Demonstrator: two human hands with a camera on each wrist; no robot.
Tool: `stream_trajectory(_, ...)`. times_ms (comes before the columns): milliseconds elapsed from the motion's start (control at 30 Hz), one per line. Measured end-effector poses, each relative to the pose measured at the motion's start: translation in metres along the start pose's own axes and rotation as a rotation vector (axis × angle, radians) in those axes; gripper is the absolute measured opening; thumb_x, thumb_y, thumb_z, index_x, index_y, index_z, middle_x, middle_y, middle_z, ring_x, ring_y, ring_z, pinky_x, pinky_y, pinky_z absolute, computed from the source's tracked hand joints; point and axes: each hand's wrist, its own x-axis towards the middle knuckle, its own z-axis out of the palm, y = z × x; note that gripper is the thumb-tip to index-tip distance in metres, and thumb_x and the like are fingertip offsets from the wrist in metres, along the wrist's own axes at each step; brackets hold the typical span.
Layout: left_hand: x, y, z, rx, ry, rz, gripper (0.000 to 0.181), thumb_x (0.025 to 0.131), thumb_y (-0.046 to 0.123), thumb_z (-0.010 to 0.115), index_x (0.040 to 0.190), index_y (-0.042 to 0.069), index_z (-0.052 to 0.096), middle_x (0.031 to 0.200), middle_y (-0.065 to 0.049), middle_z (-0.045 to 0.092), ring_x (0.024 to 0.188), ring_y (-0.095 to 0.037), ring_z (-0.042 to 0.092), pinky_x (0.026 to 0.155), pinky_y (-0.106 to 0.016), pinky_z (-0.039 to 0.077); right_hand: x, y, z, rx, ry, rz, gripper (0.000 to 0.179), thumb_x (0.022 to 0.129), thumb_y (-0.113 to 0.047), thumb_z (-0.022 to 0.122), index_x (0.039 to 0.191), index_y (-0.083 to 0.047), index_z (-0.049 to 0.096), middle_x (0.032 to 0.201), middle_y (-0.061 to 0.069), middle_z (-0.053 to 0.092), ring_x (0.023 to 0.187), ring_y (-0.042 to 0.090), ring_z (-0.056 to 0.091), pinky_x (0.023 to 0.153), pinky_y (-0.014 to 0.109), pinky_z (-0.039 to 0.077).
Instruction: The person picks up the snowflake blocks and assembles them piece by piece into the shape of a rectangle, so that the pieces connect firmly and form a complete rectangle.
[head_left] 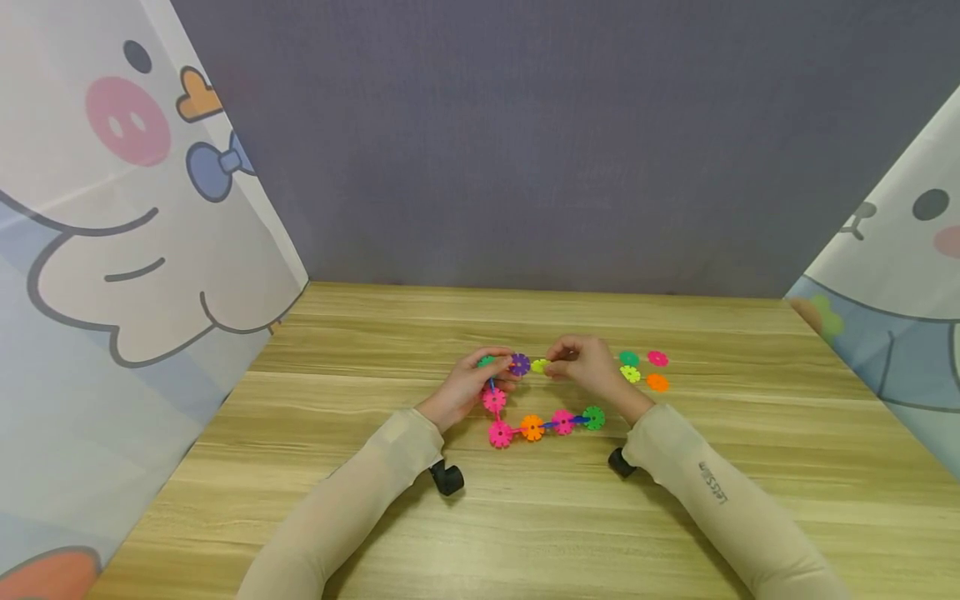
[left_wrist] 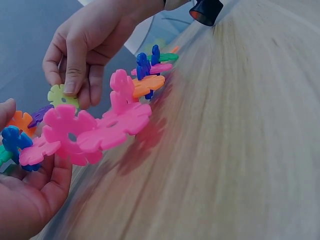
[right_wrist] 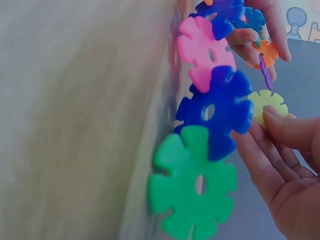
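Slotted plastic snowflake discs are joined into a bent chain. A pink disc [head_left: 500, 433] forms its near left corner and a green disc [head_left: 594, 418] its near right end. My left hand [head_left: 463, 387] grips the far left part, by a blue disc [left_wrist: 14, 137] and an orange disc [right_wrist: 267, 52]. A purple disc [head_left: 520, 364] sticks out to the right from there. Between thumb and fingers, my right hand [head_left: 592, 367] pinches a yellow disc [right_wrist: 259, 102]. Its rim meets the purple disc's edge; I cannot tell whether the slots are engaged.
Right of my right hand, a teal disc [head_left: 628, 358], a loose pink disc [head_left: 657, 358], another yellow disc [head_left: 630, 374] and a loose orange disc [head_left: 657, 382] lie on the wooden table [head_left: 525, 533]. A grey panel [head_left: 525, 150] rises behind, with cartoon-printed sheets at both sides.
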Motion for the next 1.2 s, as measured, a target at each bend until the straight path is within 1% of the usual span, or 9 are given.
stream_trajectory(100,-0.0007,0.0005,0.0007,0.003,-0.001,0.002,0.033,0.103,0.013,0.056,0.132,-0.003,0.056,0.085,-0.002,0.072,0.073,-0.012,0.069,0.078,-0.03,0.058,-0.0003,-0.0017,0.0007,0.021,0.006,0.002,0.005,0.085,0.007,0.074,0.086,0.004,0.07,0.083,0.015,0.07,0.075,0.03,0.071,0.066,0.037,0.061)
stream_trajectory(233,-0.0011,0.0014,0.0012,0.005,-0.007,0.002,0.035,0.103,0.013,0.056,0.134,-0.004,0.054,0.085,-0.001,0.072,0.073,-0.012,0.069,0.079,-0.029,0.058,-0.0003,-0.002,0.0009,0.034,0.015,-0.001,0.005,0.087,0.006,0.073,0.086,0.002,0.069,0.085,0.018,0.071,0.076,0.032,0.071,0.068,0.042,0.061)
stream_trajectory(400,-0.001,0.0017,0.0012,0.002,-0.011,0.004,0.036,0.103,0.012,0.055,0.135,-0.006,0.053,0.085,-0.001,0.072,0.074,-0.012,0.069,0.079,-0.029,0.058,-0.0007,-0.0012,0.0008,0.064,0.022,0.003,0.004,0.087,0.007,0.072,0.087,0.004,0.069,0.087,0.02,0.07,0.08,0.036,0.071,0.071,0.045,0.06)
stream_trajectory(533,-0.0008,0.0015,0.0017,-0.007,-0.014,0.002,0.034,0.103,0.012,0.056,0.133,-0.004,0.055,0.087,-0.002,0.072,0.075,-0.012,0.069,0.079,-0.029,0.058,-0.0007,-0.0009,0.0016,0.091,0.02,-0.009,0.004,0.087,0.008,0.072,0.088,0.006,0.069,0.087,0.019,0.07,0.082,0.035,0.071,0.073,0.045,0.06)
stream_trajectory(733,0.0007,0.0002,0.0015,-0.013,-0.02,-0.005,0.034,0.103,0.011,0.055,0.133,-0.004,0.056,0.087,-0.002,0.072,0.076,-0.012,0.069,0.079,-0.028,0.058,-0.0002,-0.0006,0.0026,0.101,0.016,-0.021,0.006,0.086,0.01,0.07,0.086,0.005,0.069,0.085,0.016,0.07,0.08,0.028,0.072,0.073,0.045,0.06)
stream_trajectory(800,0.0012,0.0003,0.0017,-0.009,-0.022,-0.005,0.036,0.104,0.01,0.054,0.135,-0.006,0.054,0.087,-0.001,0.072,0.076,-0.011,0.069,0.078,-0.027,0.057,-0.0002,-0.001,0.0029,0.096,0.019,-0.019,0.005,0.086,0.009,0.071,0.086,0.004,0.069,0.085,0.015,0.071,0.08,0.028,0.072,0.073,0.046,0.06)
stream_trajectory(933,0.0019,0.0009,0.0006,-0.009,-0.025,-0.007,0.038,0.104,0.01,0.054,0.138,-0.007,0.051,0.087,0.0,0.071,0.076,-0.011,0.069,0.079,-0.027,0.057,0.0004,-0.0024,0.0036,0.095,0.024,-0.019,0.004,0.087,0.007,0.071,0.086,0.004,0.069,0.086,0.017,0.071,0.081,0.032,0.072,0.073,0.047,0.06)
stream_trajectory(1033,0.0014,0.0013,-0.0007,-0.015,-0.031,-0.006,0.038,0.104,0.009,0.053,0.138,-0.008,0.051,0.088,-0.001,0.071,0.077,-0.011,0.068,0.078,-0.027,0.057,0.0011,-0.0033,0.0043,0.093,0.025,-0.032,0.005,0.087,0.008,0.071,0.085,0.004,0.07,0.085,0.017,0.071,0.081,0.032,0.072,0.072,0.045,0.06)
stream_trajectory(1200,-0.0004,0.0024,-0.0006,-0.019,-0.044,0.001,0.038,0.105,0.007,0.051,0.139,-0.01,0.049,0.09,-0.001,0.07,0.078,-0.011,0.068,0.078,-0.026,0.057,0.0014,-0.0041,0.0063,0.078,0.026,-0.048,0.007,0.087,0.009,0.071,0.085,0.002,0.07,0.084,0.014,0.071,0.079,0.029,0.072,0.07,0.038,0.061)
